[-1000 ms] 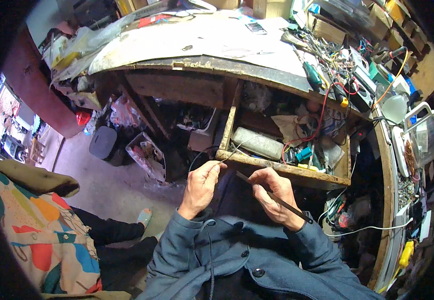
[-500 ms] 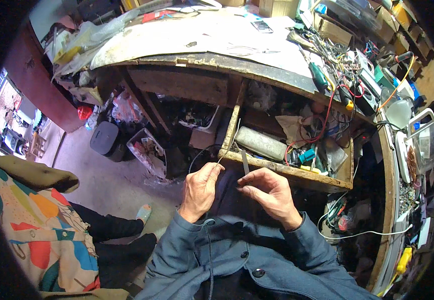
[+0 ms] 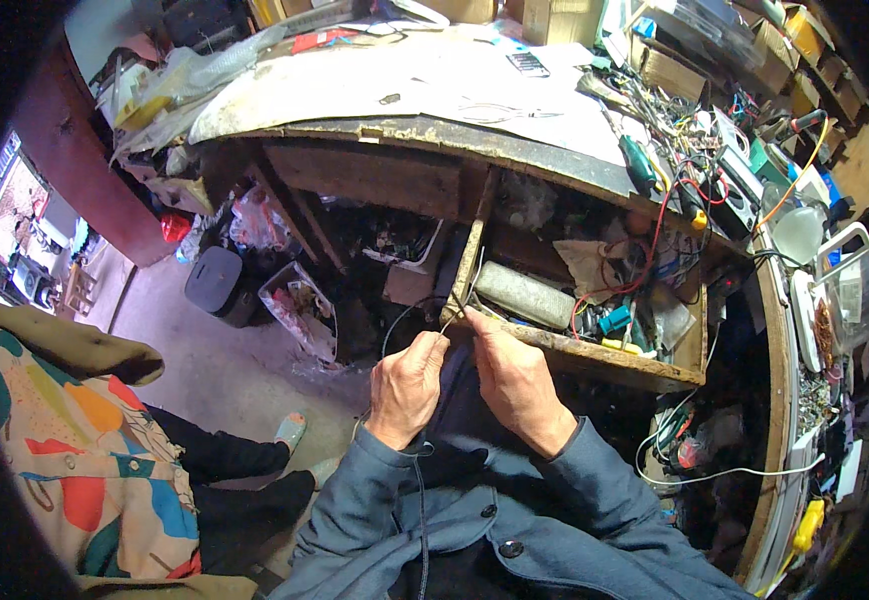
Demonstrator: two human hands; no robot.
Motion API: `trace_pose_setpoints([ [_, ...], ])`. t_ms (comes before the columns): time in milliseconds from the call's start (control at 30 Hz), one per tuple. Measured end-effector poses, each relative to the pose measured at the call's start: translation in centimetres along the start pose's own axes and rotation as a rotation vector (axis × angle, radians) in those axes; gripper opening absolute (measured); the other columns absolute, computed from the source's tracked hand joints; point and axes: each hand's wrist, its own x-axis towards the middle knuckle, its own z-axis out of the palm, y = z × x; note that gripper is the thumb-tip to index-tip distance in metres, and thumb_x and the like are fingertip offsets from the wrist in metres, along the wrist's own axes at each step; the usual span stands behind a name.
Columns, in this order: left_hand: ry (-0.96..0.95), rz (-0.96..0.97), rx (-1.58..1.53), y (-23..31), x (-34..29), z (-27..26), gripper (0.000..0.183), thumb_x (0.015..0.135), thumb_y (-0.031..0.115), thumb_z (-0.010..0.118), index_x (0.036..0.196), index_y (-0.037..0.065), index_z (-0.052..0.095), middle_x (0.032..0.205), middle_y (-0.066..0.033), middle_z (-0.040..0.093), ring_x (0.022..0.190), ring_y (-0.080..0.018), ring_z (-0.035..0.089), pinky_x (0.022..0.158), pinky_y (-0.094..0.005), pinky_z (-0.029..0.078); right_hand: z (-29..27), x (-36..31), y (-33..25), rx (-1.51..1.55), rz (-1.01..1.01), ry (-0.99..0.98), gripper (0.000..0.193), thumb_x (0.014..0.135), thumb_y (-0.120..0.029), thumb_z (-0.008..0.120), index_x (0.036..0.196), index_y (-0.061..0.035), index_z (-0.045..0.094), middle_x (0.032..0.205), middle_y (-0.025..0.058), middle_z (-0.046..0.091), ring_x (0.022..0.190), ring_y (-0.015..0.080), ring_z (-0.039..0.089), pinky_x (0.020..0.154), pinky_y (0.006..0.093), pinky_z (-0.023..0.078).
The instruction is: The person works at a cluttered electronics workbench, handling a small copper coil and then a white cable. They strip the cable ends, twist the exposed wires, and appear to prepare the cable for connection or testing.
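My left hand [image 3: 407, 392] is closed, thumb and fingertips pinching a thin wire-like piece [image 3: 451, 321] at the corner of the open wooden drawer [image 3: 595, 355]. Close beside it, my right hand [image 3: 520, 382] is also closed, with its fingertips against the drawer's front edge. The narrow, flat grey blade that it held a moment ago is mostly covered by the fingers now; its exact kind does not show. Behind the fingertips, inside the drawer, lies a long, worn pale case [image 3: 525, 294].
Red cable [image 3: 645, 275] and a teal-handled item [image 3: 615, 320] lie in the drawer. Pliers [image 3: 500, 110] rest on the white-covered bench [image 3: 355, 92]. Tangled wires and tools crowd the right side. A person in a patterned garment [image 3: 95, 450] is at my left.
My right hand has moved left and up to the drawer corner, closing in on my left hand. The grey blade, visible earlier, is now mostly hidden. My left hand stays nearly in place.
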Motion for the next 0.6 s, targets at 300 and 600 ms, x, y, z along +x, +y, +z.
trace_pose_setpoints([
  [300,-0.033,-0.017,-0.093,0.5,0.3,-0.3,0.018,0.107,0.02,0.059,0.103,0.004,0.066,0.088,-0.0249,0.069,0.084,-0.0475,0.068,0.063,-0.0499,0.052,0.8,0.1,0.5,-0.053,-0.025,-0.024,0.048,0.092,0.006,0.065,0.139,0.0025,0.06,0.108,0.0265,0.072,0.095,0.0401,0.074,0.08,0.0428,0.06],
  [600,-0.022,-0.052,-0.054,1.1,0.1,-0.2,0.017,0.107,0.019,0.059,0.103,0.004,0.065,0.083,-0.026,0.066,0.082,-0.0485,0.067,0.062,-0.0501,0.05,0.6,0.0,1.6,-0.096,-0.174,0.014,0.064,0.085,0.003,0.064,0.147,0.0024,0.051,0.079,0.0169,0.063,0.069,0.0336,0.067,0.061,0.0432,0.055],
])
